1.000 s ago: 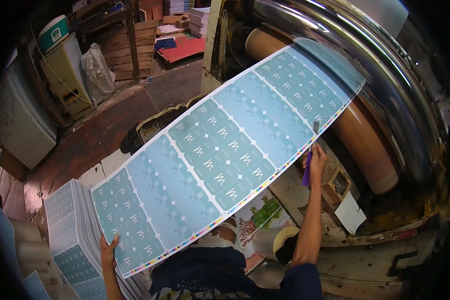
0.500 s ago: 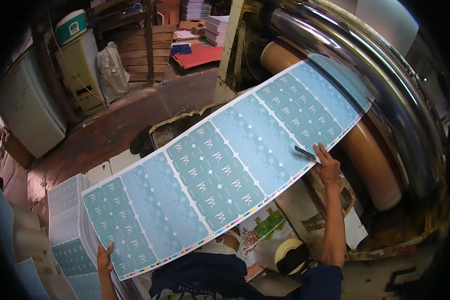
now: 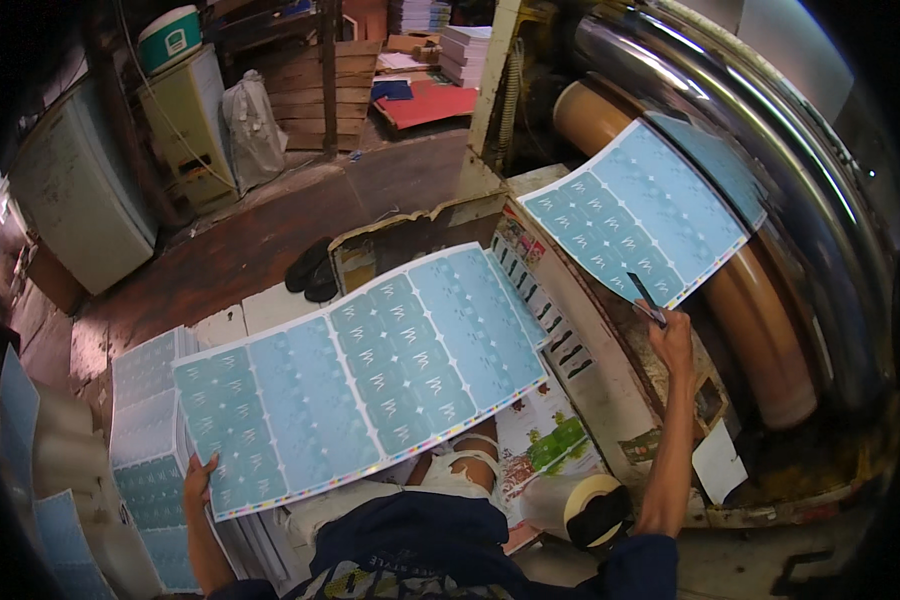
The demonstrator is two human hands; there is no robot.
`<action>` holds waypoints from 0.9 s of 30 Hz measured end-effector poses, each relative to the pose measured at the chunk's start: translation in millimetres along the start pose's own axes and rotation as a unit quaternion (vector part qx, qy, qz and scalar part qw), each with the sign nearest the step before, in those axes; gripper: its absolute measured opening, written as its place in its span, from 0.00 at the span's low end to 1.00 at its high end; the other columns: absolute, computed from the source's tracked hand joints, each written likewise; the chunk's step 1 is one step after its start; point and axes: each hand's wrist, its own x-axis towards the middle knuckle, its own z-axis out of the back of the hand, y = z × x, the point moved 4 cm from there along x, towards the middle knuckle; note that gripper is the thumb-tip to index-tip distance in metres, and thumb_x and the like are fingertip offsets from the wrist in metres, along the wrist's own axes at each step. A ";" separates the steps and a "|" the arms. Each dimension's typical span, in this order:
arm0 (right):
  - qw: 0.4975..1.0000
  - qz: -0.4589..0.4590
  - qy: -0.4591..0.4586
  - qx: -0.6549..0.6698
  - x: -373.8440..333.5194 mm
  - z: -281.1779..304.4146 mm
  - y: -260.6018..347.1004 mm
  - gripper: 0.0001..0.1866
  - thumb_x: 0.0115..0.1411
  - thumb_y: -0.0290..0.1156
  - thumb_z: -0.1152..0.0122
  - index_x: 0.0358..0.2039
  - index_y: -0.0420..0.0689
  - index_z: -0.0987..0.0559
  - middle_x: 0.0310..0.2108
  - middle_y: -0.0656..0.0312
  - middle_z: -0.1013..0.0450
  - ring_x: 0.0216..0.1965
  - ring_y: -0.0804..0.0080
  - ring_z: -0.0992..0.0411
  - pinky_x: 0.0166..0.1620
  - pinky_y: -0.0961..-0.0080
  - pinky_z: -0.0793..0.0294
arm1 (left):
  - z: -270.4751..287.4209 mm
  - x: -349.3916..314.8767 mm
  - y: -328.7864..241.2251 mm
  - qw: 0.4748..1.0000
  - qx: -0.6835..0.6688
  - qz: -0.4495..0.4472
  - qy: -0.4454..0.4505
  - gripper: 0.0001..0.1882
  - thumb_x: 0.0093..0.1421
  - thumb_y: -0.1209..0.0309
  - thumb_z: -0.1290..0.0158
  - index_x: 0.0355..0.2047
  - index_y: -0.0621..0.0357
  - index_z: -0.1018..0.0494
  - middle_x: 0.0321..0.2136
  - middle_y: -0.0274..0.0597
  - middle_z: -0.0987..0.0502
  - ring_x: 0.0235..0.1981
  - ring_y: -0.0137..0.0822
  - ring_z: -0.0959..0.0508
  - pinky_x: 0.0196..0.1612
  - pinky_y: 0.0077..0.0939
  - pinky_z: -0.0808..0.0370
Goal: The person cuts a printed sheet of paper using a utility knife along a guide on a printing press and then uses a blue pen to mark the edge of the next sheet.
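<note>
A long printed sheet (image 3: pixel 315 385) in teal and light-blue panels lies slightly curved across my lap. My left hand (image 3: pixel 200 480) grips its lower left corner. In my right hand (image 3: pixel 672 340) is a knife with a dark narrow blade (image 3: pixel 642 290), its tip pointing up and away. The knife is beside the near corner of another printed sheet (image 3: pixel 660 205), which runs out of the rollers of the machine. A gap separates the two sheets.
Shiny metal rollers (image 3: pixel 770 130) and a brown roller (image 3: pixel 750 330) fill the right side. At left stands a thick stack of printed sheets (image 3: pixel 145 430). A roll of film (image 3: pixel 560 500) sits near my right elbow. Dark slippers (image 3: pixel 312 268) lie beyond the sheet.
The long sheet has come apart into two. The cut piece has dropped back toward my lap, away from the rollers. My right hand, with the knife, shows slightly lower; the view has shifted a little.
</note>
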 end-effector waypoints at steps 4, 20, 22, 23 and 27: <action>0.997 -0.031 -0.026 0.072 -15.2 -17.4 36.5 0.14 0.54 0.24 0.39 0.42 0.46 0.18 0.27 0.44 0.25 0.21 0.66 0.25 0.28 0.74 0.30 | -25.2 46.1 42.2 1.000 0.014 -0.020 -0.013 0.21 0.57 0.77 0.41 0.51 0.61 0.33 0.40 0.41 0.23 0.36 0.34 0.22 0.37 0.31 0.22; 0.979 -0.145 0.021 0.139 -91.1 -82.6 97.3 0.22 0.54 0.18 0.40 0.51 0.45 0.23 0.36 0.56 0.20 0.22 0.86 0.37 0.26 0.80 0.33 | -165.5 163.6 105.2 0.778 0.545 -0.277 -0.144 0.63 0.40 0.60 0.28 0.67 0.61 0.60 0.60 0.69 0.43 0.50 0.59 0.27 0.53 0.44 0.30; 0.993 -0.088 -0.025 0.079 -98.3 -82.4 110.6 0.23 0.54 0.18 0.40 0.52 0.44 0.23 0.35 0.53 0.21 0.22 0.84 0.37 0.26 0.78 0.33 | -208.9 137.6 114.2 0.730 0.654 -0.165 -0.111 0.70 0.36 0.61 0.26 0.66 0.60 0.68 0.61 0.74 0.52 0.50 0.63 0.29 0.52 0.46 0.28; 0.995 -0.068 -0.040 0.059 -100.8 -83.2 116.9 0.24 0.54 0.18 0.40 0.52 0.44 0.24 0.34 0.51 0.21 0.22 0.83 0.36 0.27 0.77 0.32 | -216.4 126.2 114.8 0.697 0.702 -0.106 -0.101 0.74 0.35 0.61 0.26 0.66 0.60 0.73 0.62 0.77 0.56 0.51 0.65 0.30 0.51 0.47 0.27; 0.992 -0.085 0.007 0.098 -104.6 -100.9 140.5 0.25 0.52 0.16 0.40 0.52 0.43 0.24 0.38 0.44 0.23 0.23 0.82 0.33 0.28 0.77 0.31 | -200.6 104.1 126.5 0.738 0.663 -0.026 -0.125 0.82 0.26 0.62 0.23 0.66 0.52 0.79 0.62 0.82 0.66 0.52 0.69 0.32 0.42 0.46 0.21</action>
